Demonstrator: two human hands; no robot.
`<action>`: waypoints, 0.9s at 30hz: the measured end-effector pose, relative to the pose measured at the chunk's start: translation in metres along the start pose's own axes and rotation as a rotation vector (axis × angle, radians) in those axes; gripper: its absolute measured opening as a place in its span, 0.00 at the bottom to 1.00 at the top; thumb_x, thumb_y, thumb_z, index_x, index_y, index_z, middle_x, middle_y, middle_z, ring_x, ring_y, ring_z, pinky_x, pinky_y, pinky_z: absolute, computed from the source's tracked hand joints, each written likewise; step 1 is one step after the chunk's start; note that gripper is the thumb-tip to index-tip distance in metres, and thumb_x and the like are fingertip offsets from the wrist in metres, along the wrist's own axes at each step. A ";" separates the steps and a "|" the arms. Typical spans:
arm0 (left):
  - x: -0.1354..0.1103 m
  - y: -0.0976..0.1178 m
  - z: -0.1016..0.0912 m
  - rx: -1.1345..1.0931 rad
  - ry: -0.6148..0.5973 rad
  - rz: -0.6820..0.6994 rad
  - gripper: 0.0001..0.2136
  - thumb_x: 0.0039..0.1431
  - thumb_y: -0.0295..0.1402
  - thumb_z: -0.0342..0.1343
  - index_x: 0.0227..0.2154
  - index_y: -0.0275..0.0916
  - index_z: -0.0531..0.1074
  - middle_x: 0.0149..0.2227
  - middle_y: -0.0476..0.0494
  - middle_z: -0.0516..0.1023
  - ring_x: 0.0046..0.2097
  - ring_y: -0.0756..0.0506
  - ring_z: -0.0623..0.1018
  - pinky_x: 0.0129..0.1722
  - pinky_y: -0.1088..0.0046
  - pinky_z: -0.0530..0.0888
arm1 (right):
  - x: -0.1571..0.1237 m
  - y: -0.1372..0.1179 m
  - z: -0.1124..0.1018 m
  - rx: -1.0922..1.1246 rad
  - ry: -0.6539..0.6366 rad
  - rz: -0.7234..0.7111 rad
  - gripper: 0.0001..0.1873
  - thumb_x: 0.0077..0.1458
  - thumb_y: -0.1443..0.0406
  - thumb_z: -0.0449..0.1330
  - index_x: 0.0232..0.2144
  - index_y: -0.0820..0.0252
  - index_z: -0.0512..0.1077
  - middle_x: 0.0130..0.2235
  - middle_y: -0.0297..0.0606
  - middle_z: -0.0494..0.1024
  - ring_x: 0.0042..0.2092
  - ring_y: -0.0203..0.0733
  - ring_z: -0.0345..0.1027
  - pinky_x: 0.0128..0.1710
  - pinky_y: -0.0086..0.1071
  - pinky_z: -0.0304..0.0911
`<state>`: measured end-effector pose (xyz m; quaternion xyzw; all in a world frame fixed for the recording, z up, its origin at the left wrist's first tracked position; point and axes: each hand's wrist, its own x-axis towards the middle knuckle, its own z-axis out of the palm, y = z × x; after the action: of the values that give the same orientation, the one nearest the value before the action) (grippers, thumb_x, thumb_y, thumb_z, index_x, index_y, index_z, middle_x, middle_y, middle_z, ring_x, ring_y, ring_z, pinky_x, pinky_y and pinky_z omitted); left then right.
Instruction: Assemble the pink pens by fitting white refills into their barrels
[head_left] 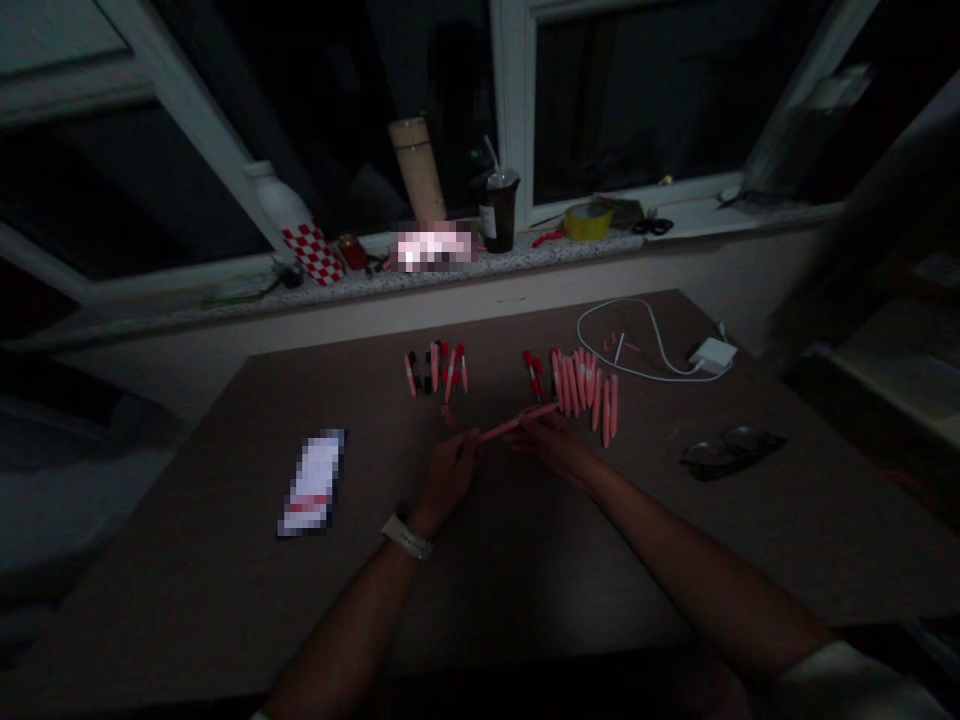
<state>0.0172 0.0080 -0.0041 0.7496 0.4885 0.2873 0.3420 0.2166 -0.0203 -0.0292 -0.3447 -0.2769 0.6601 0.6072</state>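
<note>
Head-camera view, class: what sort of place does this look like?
Probably a home desk by a window: a table holds pink pens and a white power adapter, with yellow tape on the stone windowsill.

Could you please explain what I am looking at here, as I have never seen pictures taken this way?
This is a single picture from a camera worn on a person's head, looking forward and down, so the arms enter from the bottom. There is no machine, only two bare hands. The left hand, with a pale watch strap, and the right hand seem to hold a pink pen between them. On the brown table lie two groups of pens, a white charger with its cable, and a pair of glasses.
</note>
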 end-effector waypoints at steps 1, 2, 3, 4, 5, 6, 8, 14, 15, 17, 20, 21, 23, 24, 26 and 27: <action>0.000 0.001 0.000 -0.014 0.001 0.007 0.23 0.67 0.47 0.40 0.27 0.37 0.70 0.23 0.49 0.70 0.28 0.48 0.71 0.30 0.73 0.64 | 0.000 0.000 0.000 0.005 -0.005 0.003 0.16 0.47 0.59 0.70 0.35 0.58 0.71 0.37 0.38 0.80 0.37 0.42 0.78 0.36 0.34 0.73; 0.000 0.002 0.000 -0.030 0.005 0.027 0.21 0.67 0.47 0.42 0.30 0.37 0.71 0.26 0.49 0.72 0.30 0.48 0.72 0.31 0.73 0.65 | 0.000 -0.001 0.000 0.008 -0.013 0.003 0.15 0.47 0.59 0.70 0.35 0.58 0.71 0.38 0.37 0.80 0.37 0.42 0.78 0.37 0.34 0.74; 0.000 0.002 0.000 -0.045 0.003 0.057 0.18 0.66 0.47 0.45 0.34 0.37 0.71 0.30 0.48 0.74 0.32 0.48 0.72 0.33 0.74 0.66 | 0.000 -0.001 -0.001 0.004 -0.024 -0.001 0.15 0.48 0.59 0.69 0.35 0.57 0.71 0.38 0.37 0.80 0.38 0.42 0.78 0.37 0.34 0.74; 0.000 0.003 0.000 -0.055 -0.001 0.088 0.17 0.65 0.46 0.47 0.38 0.37 0.71 0.33 0.47 0.75 0.34 0.47 0.73 0.35 0.74 0.67 | 0.000 -0.001 0.000 -0.007 -0.034 -0.005 0.14 0.48 0.59 0.69 0.35 0.57 0.71 0.38 0.37 0.80 0.38 0.42 0.78 0.38 0.34 0.73; 0.000 0.004 0.000 -0.055 -0.005 0.111 0.15 0.64 0.45 0.49 0.40 0.37 0.70 0.35 0.46 0.75 0.35 0.47 0.73 0.36 0.74 0.67 | 0.000 -0.001 0.000 -0.022 -0.041 -0.008 0.14 0.49 0.59 0.69 0.35 0.57 0.71 0.38 0.37 0.80 0.38 0.42 0.78 0.37 0.33 0.73; 0.000 0.004 0.000 -0.045 -0.009 0.121 0.15 0.64 0.44 0.49 0.39 0.37 0.70 0.35 0.46 0.75 0.35 0.48 0.72 0.36 0.74 0.67 | 0.000 0.000 0.000 -0.040 -0.045 -0.008 0.14 0.49 0.59 0.69 0.35 0.57 0.71 0.38 0.37 0.80 0.38 0.42 0.78 0.37 0.33 0.73; 0.000 0.004 0.000 -0.013 -0.009 0.106 0.15 0.65 0.44 0.47 0.34 0.37 0.71 0.31 0.47 0.74 0.33 0.48 0.71 0.34 0.74 0.66 | 0.000 0.001 0.000 -0.063 -0.048 -0.003 0.14 0.49 0.59 0.69 0.34 0.58 0.71 0.38 0.38 0.80 0.38 0.42 0.78 0.37 0.33 0.73; 0.000 -0.001 -0.001 0.013 0.016 0.026 0.25 0.68 0.47 0.38 0.22 0.37 0.67 0.21 0.50 0.67 0.26 0.49 0.69 0.28 0.73 0.61 | 0.001 0.001 -0.001 -0.023 -0.047 -0.005 0.15 0.48 0.58 0.69 0.35 0.57 0.70 0.38 0.37 0.80 0.38 0.42 0.78 0.38 0.35 0.73; 0.000 -0.001 -0.001 0.013 0.020 0.024 0.26 0.68 0.48 0.37 0.21 0.37 0.67 0.20 0.50 0.67 0.26 0.49 0.69 0.28 0.73 0.61 | 0.000 0.000 0.000 -0.012 -0.043 -0.008 0.15 0.48 0.58 0.69 0.35 0.57 0.70 0.38 0.37 0.80 0.39 0.42 0.78 0.38 0.35 0.73; 0.001 -0.002 -0.001 0.001 0.025 0.025 0.26 0.68 0.48 0.38 0.23 0.37 0.69 0.21 0.50 0.67 0.26 0.49 0.70 0.28 0.73 0.62 | -0.001 -0.001 0.001 0.006 -0.030 -0.014 0.15 0.48 0.58 0.69 0.35 0.57 0.69 0.38 0.36 0.81 0.38 0.43 0.79 0.37 0.35 0.73; 0.002 -0.002 -0.001 -0.029 0.054 0.051 0.22 0.67 0.47 0.42 0.27 0.37 0.71 0.23 0.49 0.70 0.27 0.48 0.70 0.28 0.74 0.63 | -0.001 -0.002 0.002 0.037 0.011 -0.033 0.16 0.48 0.58 0.69 0.35 0.56 0.69 0.36 0.35 0.81 0.37 0.42 0.79 0.36 0.34 0.73; 0.002 -0.002 -0.001 -0.041 0.069 0.060 0.20 0.66 0.47 0.44 0.30 0.37 0.72 0.24 0.49 0.70 0.28 0.48 0.71 0.29 0.74 0.64 | -0.001 -0.002 0.003 0.049 0.026 -0.044 0.16 0.48 0.58 0.69 0.35 0.55 0.69 0.35 0.34 0.81 0.37 0.42 0.79 0.35 0.34 0.73; 0.002 -0.003 -0.001 -0.078 0.100 0.059 0.18 0.65 0.46 0.46 0.34 0.37 0.73 0.26 0.49 0.71 0.29 0.48 0.71 0.30 0.74 0.65 | 0.001 -0.001 0.003 0.069 0.054 -0.070 0.16 0.48 0.57 0.69 0.35 0.55 0.68 0.35 0.34 0.81 0.37 0.42 0.79 0.35 0.34 0.73; 0.002 -0.004 -0.001 -0.103 0.116 0.051 0.17 0.65 0.45 0.47 0.37 0.37 0.73 0.27 0.49 0.71 0.29 0.48 0.71 0.30 0.74 0.65 | 0.002 0.000 0.002 0.076 0.066 -0.085 0.16 0.49 0.57 0.68 0.34 0.55 0.68 0.34 0.33 0.81 0.37 0.42 0.79 0.35 0.34 0.74; 0.002 -0.006 -0.002 -0.158 0.151 0.037 0.16 0.65 0.45 0.48 0.41 0.37 0.72 0.28 0.49 0.71 0.29 0.49 0.71 0.29 0.75 0.66 | 0.003 0.001 0.002 0.095 0.098 -0.124 0.16 0.49 0.56 0.68 0.35 0.54 0.67 0.33 0.32 0.80 0.37 0.42 0.79 0.36 0.34 0.74; 0.002 -0.007 -0.002 -0.180 0.170 0.033 0.16 0.64 0.44 0.49 0.42 0.37 0.71 0.28 0.49 0.71 0.29 0.49 0.71 0.29 0.75 0.67 | 0.004 0.001 0.001 0.105 0.121 -0.147 0.16 0.50 0.56 0.68 0.35 0.54 0.66 0.32 0.31 0.80 0.36 0.41 0.78 0.36 0.34 0.74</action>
<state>0.0124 0.0123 -0.0085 0.6967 0.4755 0.3980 0.3606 0.2149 -0.0167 -0.0299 -0.3302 -0.2295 0.6054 0.6869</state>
